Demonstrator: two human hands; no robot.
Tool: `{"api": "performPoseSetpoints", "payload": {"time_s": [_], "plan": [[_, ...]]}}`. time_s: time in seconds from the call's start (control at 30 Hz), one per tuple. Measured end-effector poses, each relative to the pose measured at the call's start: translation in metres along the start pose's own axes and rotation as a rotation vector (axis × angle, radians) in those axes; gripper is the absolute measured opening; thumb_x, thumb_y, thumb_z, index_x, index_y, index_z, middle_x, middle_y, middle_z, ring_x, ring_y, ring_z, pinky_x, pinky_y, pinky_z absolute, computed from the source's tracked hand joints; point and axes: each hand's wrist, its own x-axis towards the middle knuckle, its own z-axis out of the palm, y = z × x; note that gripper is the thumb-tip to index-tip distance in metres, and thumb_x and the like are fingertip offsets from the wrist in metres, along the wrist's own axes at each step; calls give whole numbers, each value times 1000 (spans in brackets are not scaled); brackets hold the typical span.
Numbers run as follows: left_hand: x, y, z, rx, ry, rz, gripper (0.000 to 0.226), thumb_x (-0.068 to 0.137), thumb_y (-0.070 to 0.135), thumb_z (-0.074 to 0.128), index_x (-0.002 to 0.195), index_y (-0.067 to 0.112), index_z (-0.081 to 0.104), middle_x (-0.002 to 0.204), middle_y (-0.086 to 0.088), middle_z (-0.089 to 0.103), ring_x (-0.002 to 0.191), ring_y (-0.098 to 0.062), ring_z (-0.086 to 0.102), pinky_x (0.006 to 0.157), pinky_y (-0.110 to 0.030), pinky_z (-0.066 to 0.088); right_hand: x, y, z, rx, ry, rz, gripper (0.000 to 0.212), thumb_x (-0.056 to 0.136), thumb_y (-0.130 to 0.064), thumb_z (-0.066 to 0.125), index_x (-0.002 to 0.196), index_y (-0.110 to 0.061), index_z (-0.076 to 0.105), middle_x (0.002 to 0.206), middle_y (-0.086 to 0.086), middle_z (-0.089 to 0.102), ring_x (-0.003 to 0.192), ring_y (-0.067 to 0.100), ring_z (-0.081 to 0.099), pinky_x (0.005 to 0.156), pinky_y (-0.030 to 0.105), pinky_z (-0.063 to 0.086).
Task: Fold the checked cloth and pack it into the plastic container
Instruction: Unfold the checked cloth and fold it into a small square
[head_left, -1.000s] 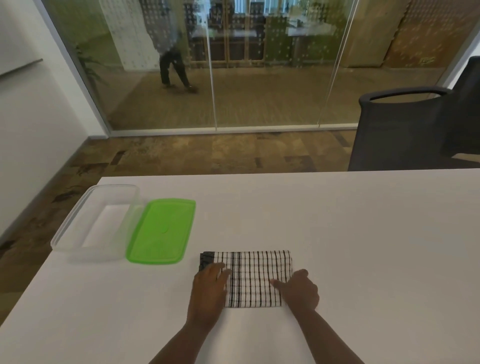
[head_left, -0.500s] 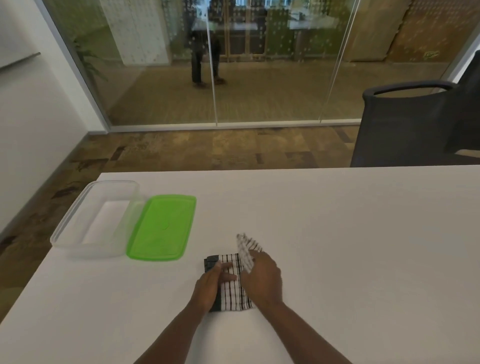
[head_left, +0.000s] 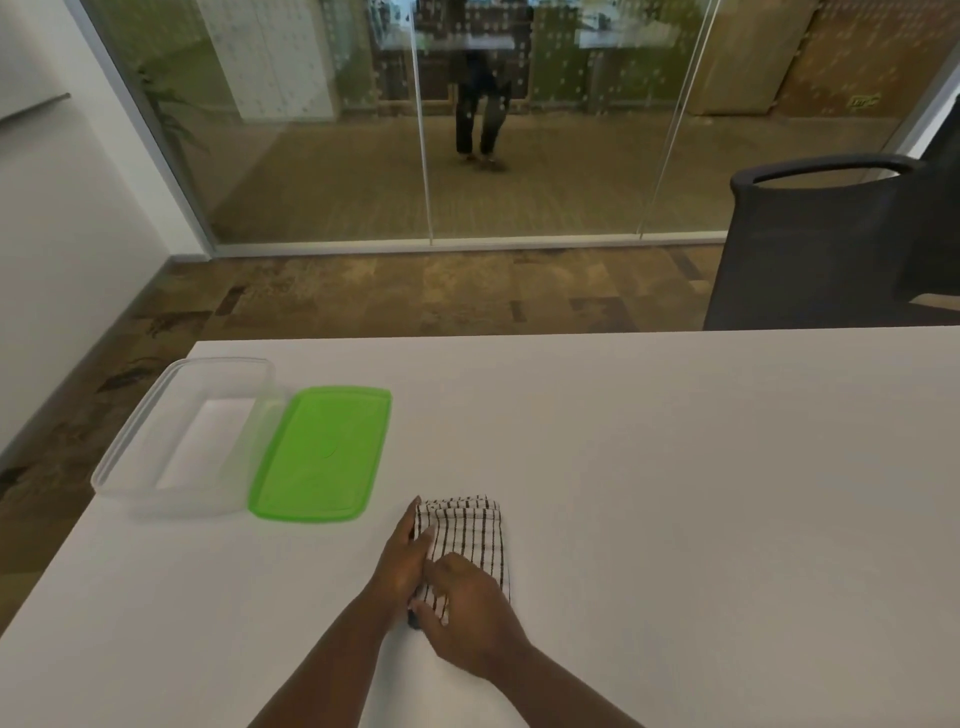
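Folded over now: the flap your right hand (head_left: 470, 616) was lifting half a second ago lies flat, and the checked cloth (head_left: 475, 540) is a narrow upright rectangle on the desk (head_left: 675, 493). Your left hand (head_left: 408, 558) runs along the cloth's left edge, its fingers (head_left: 415, 512) straight and close together, pressing down rather than gripping, the tips reaching the far left corner. Your right hand covers the near end of the cloth, knuckles up, fingers curled loosely onto the fabric; whether they pinch a layer underneath, you cannot tell from this angle. The two hands touch each other at the cloth's near left side.

Off to the left, well apart from the cloth, the plastic container (head_left: 130, 467) stands open near the desk's left edge. The green lid (head_left: 322, 452) lies flat just beside it on the right, its long side against the container's wall.

Beyond the desk, a dark chair (head_left: 810, 249) sits at the far right, and someone's legs show through the glass wall (head_left: 571, 182).
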Motion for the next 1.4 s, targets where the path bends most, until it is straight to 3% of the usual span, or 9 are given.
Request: {"api": "performPoseSetpoints", "payload": {"time_s": [0.17,0.33,0.47,0.7,0.87,1.0,1.1,1.23,1.4], "plan": [[2,-3,-1,13,-1,37,53,97,2,35,146,19,24,150,-12,35,135,-27,38,115,-41,29,15,26,-27,48,553,-19,30,81,-9,57,109,-9,65,111,6,66,106,12,54,92,26,44],[-1,-11,-5,-43,-18,83,53,96,0,35,144,18,25,151,-12,31,137,-26,33,113,-39,28,45,45,-63,285,-50,207,45,92,-22,55,135,-22,41,135,4,51,129,18,42,109,34,32],[-3,-15,-6,-62,-11,111,52,95,0,36,143,17,26,150,-14,33,137,-27,35,114,-41,27,59,49,-69,319,-259,273,49,87,-15,61,131,-22,40,135,11,48,130,23,40,112,45,29],[-2,-16,-7,-4,-32,117,51,95,0,36,143,15,25,148,-12,34,131,-21,39,110,-34,30,70,49,-72,277,-391,244,41,80,-20,69,119,-13,59,119,11,63,114,25,55,103,45,41],[-1,-17,-7,112,-39,141,47,97,2,36,142,12,28,148,-13,37,136,-24,36,118,-43,25,74,41,-86,396,-475,255,19,87,-26,60,94,-9,69,83,-15,56,79,-7,56,65,0,42],[0,-15,-7,197,-65,149,49,97,4,34,144,14,25,149,-8,35,134,-17,35,116,-31,24,72,35,-86,496,-531,288,17,91,-18,54,80,-25,65,80,-21,60,75,-11,57,72,12,41],[-2,-14,-9,153,-86,126,50,98,5,34,145,18,23,148,-6,35,133,-17,36,113,-32,27,74,38,-79,307,-590,199,12,86,-25,64,83,-14,67,77,-4,60,81,14,55,78,27,39],[-2,-14,-8,116,-81,123,48,98,6,34,144,17,26,148,-9,37,135,-22,37,116,-40,28,78,44,-82,192,-544,196,26,78,-36,71,57,-36,54,70,-13,52,75,10,52,66,22,37],[-3,-15,-4,105,-51,127,47,97,3,34,143,13,26,147,-11,37,129,-18,39,111,-31,29,73,50,-71,413,-283,328,27,86,-36,61,76,-11,60,86,-2,53,85,13,51,67,19,38]]}}
